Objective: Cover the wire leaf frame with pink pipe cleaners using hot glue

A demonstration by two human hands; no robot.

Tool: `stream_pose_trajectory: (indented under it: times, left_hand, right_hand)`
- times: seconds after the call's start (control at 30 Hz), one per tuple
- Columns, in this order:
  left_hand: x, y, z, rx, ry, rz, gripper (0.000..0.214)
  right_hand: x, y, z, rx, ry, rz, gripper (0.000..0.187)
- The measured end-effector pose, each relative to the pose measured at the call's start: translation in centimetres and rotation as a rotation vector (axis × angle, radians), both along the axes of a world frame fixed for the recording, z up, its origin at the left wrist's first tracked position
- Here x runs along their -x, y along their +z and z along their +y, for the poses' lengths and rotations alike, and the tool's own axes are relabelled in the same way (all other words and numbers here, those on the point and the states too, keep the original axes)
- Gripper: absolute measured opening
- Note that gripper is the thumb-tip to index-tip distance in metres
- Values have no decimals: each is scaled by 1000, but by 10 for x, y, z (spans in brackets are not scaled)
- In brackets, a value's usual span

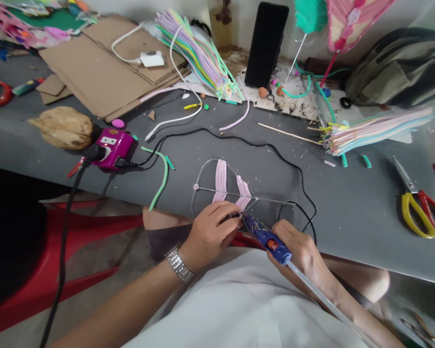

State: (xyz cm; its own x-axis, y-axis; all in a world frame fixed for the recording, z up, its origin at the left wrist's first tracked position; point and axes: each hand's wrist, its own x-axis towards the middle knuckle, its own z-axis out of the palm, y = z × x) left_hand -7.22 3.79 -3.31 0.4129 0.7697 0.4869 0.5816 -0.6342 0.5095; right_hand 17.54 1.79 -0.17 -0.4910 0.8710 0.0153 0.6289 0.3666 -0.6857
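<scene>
One wire frame [233, 195] lies sideways, stem [275, 200] rightward, before a black cord [253, 144]; left hand [214, 224], hold unclear, blocks its near side; right hand [299, 246] grips a glue gun [263, 235].

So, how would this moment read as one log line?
Left hand: at wire frame's near edge | Right hand: holding glue gun, tip beside left hand | Pink strips: across frame
</scene>
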Motion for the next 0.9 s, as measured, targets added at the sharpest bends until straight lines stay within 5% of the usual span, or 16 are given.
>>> stream_pose_trajectory:
  times: [0.9]
  left_hand:
    - [0, 0, -1, 8, -2, -11, 13]
  right_hand:
    - [-1, 3, 0, 1, 14, -22, 13]
